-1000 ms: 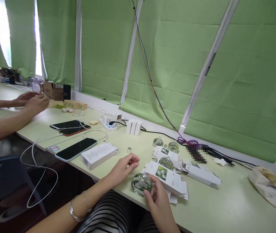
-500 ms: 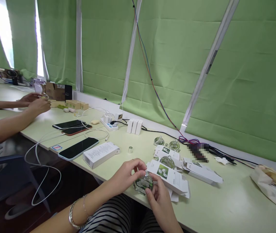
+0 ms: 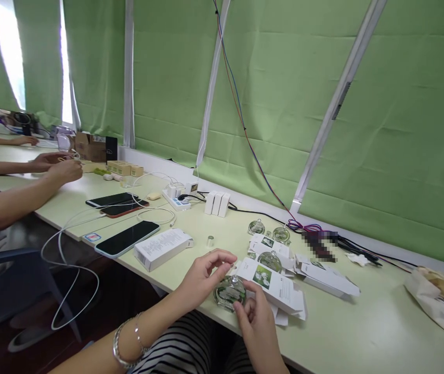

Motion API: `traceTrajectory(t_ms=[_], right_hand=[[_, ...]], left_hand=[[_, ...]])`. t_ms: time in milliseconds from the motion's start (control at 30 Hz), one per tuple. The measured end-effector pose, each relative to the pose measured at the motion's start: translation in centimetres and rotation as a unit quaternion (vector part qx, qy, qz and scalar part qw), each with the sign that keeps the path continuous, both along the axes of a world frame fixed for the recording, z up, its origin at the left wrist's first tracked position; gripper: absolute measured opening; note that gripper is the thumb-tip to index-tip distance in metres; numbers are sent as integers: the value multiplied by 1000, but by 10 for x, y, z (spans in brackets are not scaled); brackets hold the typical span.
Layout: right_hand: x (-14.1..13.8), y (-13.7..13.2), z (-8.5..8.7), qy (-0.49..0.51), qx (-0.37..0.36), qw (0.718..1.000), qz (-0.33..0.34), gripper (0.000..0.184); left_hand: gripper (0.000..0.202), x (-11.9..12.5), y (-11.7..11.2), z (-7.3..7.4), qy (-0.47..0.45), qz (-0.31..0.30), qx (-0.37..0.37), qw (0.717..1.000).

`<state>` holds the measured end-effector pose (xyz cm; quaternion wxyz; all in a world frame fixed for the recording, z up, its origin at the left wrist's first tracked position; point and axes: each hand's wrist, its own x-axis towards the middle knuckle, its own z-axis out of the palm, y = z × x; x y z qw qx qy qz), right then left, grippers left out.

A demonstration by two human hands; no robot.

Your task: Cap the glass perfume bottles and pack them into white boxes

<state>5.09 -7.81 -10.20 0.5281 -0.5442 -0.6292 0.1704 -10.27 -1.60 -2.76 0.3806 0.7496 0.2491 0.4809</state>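
A round clear glass perfume bottle [image 3: 227,295] with a greenish look stands upright at the table's front edge. My right hand [image 3: 259,317] grips its right side between thumb and forefinger. Just above the bottle's neck is my left hand [image 3: 206,275], its thumb and forefinger pinched close together; anything between their tips is too small to make out. A flattened white carton [image 3: 278,285] with a flower picture lies beside my right hand. Behind it sit more round bottles [image 3: 270,261], two of them farther back. Left of these stands a small silvery cap [image 3: 210,240].
Left lie a white box [image 3: 163,249], a phone [image 3: 127,239] and white cables [image 3: 66,259]. A power strip [image 3: 177,200] and white blocks [image 3: 217,203] stand along the back. Another open carton [image 3: 327,278] and a cloth bag [image 3: 434,298] are right. A co-worker's hands [image 3: 62,166] work far left.
My left hand's fingertips have lifted slightly off the bottle's neck. My right hand stays on the bottle's side. Another person's arm has come into view at the far left.
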Motion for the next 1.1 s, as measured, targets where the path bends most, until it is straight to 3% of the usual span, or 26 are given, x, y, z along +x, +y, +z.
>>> traceTrajectory(t_ms=[167,333,467,567,667,833,1000,1100], right_hand=[[-5,3,-3,6,46,998,-38,8],[-6,1,-2,-10,66,997,-45,7],[-10,-6,-3,44,111,992,-43,8],[-14,-13,7,89,140,986,-23,18],[-14,-17,29,68,150,986,36,30],[-4,-16,60,-5,79,990,117,24],[2,-14,63,21,41,990,134,21],[1,-14,63,88,16,984,152,18]], left_hand=[[22,-2,-1,5,8,-9,18,1000],[23,-3,-7,7,29,-38,35,998],[26,-6,-14,8,45,-52,13,998],[31,-8,-19,11,58,-89,-35,994],[34,-7,-23,15,50,-128,-66,988],[39,-4,-24,14,-26,-184,-128,974],[38,-2,-25,12,-43,-199,-156,966],[38,-4,-24,14,-25,-179,-144,973]])
